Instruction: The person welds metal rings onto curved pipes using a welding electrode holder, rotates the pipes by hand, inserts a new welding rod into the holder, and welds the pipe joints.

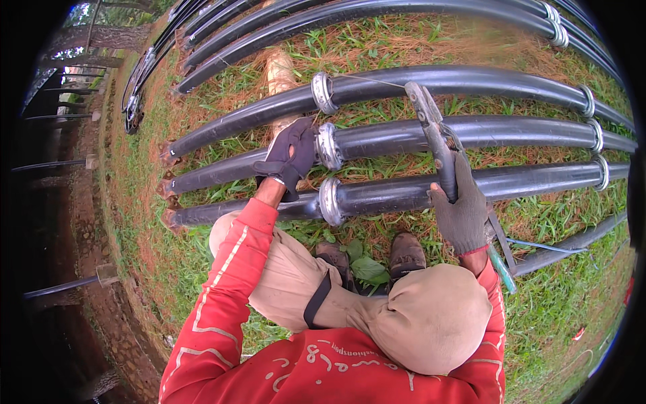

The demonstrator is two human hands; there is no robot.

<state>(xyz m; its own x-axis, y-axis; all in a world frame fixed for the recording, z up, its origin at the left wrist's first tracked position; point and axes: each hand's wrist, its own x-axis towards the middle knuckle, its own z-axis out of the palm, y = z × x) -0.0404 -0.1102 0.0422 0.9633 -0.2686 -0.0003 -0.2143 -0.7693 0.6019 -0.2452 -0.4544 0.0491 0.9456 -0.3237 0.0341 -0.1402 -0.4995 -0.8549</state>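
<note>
Three long black pipes lie side by side across the ground in front of me; the middle pipe (404, 137) passes below my left hand (294, 149). That hand wears a dark glove, its fingers curled beside a silvery ring (328, 146) on the pipe; what they hold, if anything, is hidden. In a grey knitted glove, my right hand (464, 210) grips a long, worn, dark tool with rivets (431, 128), tilted over the pipes. Its exact kind is unclear. A thin wire (370, 80) runs from the far pipe's ring (324, 93) toward the tool's upper end.
More black pipes (377, 12) lie farther off, with a wooden pole (279, 71) under the nearer row. My boots (407, 252) stand on grass close to the near pipe (417, 190). Right of them are a dark pipe (572, 248) and a green stick-like piece (502, 271).
</note>
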